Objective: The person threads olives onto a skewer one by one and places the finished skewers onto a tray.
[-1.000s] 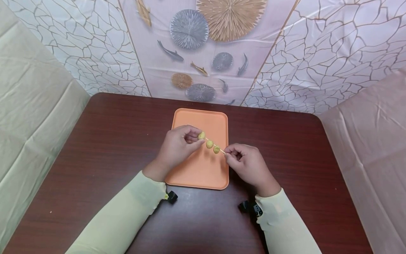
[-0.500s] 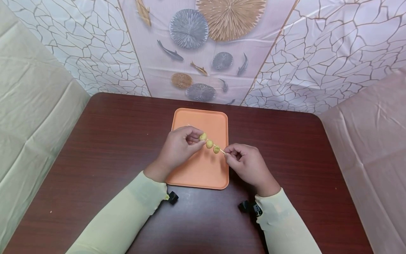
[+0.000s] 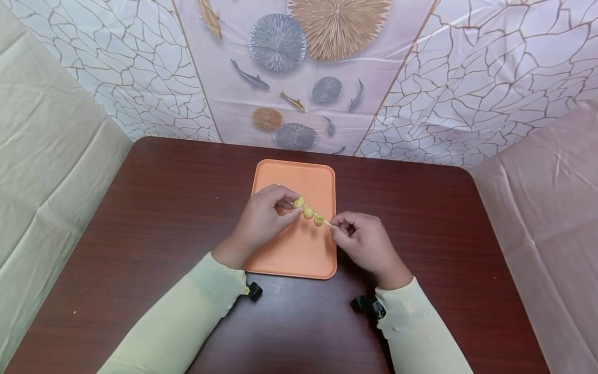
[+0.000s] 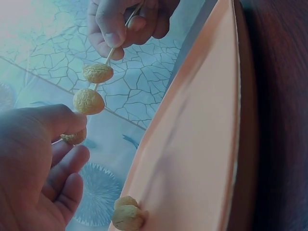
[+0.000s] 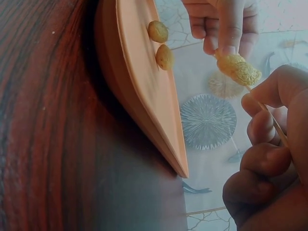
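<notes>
A thin wooden skewer (image 3: 328,224) slants over the orange tray (image 3: 294,254), carrying three small yellow wrinkled balls. My right hand (image 3: 369,243) pinches its bare lower end, and more of the stick runs along the palm in the right wrist view. At the other end, the thumb and fingers of my left hand (image 3: 259,218) pinch the outermost ball (image 3: 299,202). The middle ball (image 4: 89,101) and the one nearest my right hand, the inner ball (image 4: 98,73), hang free of the fingers. The left hand covers most of the skewer's far tip.
Two loose yellow balls, a front ball (image 5: 164,57) and a back ball (image 5: 158,31), lie on the tray; the left hand hides them in the head view. A dark wood table (image 3: 187,176) bears the tray. A patterned cloth (image 3: 327,130) hangs behind it.
My left hand has shifted slightly right, and the outermost ball has slid a little along the skewer toward the other two. The right hand has stayed in place.
</notes>
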Tool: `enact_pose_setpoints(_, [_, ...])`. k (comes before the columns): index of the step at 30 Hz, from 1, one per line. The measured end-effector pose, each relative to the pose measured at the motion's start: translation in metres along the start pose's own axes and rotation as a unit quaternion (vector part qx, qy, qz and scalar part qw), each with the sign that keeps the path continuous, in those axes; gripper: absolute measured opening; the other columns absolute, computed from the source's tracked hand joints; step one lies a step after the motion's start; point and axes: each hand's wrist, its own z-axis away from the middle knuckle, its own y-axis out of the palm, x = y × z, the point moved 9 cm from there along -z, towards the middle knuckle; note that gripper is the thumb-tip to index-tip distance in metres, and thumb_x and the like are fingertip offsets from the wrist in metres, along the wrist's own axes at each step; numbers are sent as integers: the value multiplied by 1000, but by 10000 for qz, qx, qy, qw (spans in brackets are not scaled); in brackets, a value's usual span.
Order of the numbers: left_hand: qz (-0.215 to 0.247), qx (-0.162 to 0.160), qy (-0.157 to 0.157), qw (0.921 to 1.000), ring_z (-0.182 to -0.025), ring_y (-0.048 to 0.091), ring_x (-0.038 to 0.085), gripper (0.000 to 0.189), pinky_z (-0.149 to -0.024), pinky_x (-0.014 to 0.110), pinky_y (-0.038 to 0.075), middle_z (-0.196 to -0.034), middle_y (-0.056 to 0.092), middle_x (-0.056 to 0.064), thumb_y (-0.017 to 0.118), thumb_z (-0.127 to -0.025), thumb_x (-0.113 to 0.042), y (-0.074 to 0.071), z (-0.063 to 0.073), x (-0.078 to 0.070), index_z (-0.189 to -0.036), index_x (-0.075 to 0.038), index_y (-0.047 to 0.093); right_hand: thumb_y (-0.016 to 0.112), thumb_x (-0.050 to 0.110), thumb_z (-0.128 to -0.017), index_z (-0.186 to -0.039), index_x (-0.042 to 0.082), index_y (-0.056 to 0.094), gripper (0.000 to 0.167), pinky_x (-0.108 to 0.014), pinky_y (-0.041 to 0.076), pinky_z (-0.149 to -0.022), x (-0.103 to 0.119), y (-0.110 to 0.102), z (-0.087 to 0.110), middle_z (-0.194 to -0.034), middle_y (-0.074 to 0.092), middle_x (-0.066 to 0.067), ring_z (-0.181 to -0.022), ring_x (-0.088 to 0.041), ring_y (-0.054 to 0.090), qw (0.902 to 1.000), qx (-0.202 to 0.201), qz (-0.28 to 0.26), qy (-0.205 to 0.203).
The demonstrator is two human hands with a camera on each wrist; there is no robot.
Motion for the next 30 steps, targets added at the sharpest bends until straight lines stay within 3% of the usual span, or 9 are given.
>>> enact_pose_setpoints(10, [-492,-48,296,9983,-103,77,24,28,-92,47,66,-116,82,4,93,-96,-26,-9,-2,-10,-120,-13,83,80,10,-97,-95,11,84,4,-22,47,-60,-3,-7,-4,-74,62,6,-64,-11,55,9998,-118,129,59])
enact_pose_setpoints(16, [-987,76,397,9943,-116,75,25,38,-102,44,62,-123,78,2,93,-95,-34,-15,-6,-10,-124,-14,78,82,12,-98,-96,9,84,4,-24,45,-59,-6,-11,-6,-73,61,5,-63,-13,54,9995,-62,249,202])
enact_pose_setpoints(20, [-1621,393,375,9853,-115,70,28,50,-102,48,59,-126,73,6,96,-90,-41,-20,-9,-3,-126,-14,72,81,13,-99,-96,14,84,4,-25,46,-60,-11,-11,-7,-73,62,5,-64,-14,55,9992,-20,313,255])
enact_pose_setpoints(24, [-2170,925,59,9718,-108,64,29,59,-96,50,57,-127,71,9,95,-88,-49,-22,-10,10,-127,-13,69,81,14,-100,-96,17,83,6,-26,47,-61,-14,-13,-7,-74,62,5,-65,-15,56,9989,22,380,271])
enact_pose_setpoints(30, [-2621,1696,-224,9498,-104,64,30,52,-93,48,59,-118,70,6,89,-92,-47,-16,-13,27,-127,-13,72,81,13,-101,-96,18,82,7,-28,47,-62,-19,-17,-9,-74,61,3,-65,-17,56,9978,24,522,417])
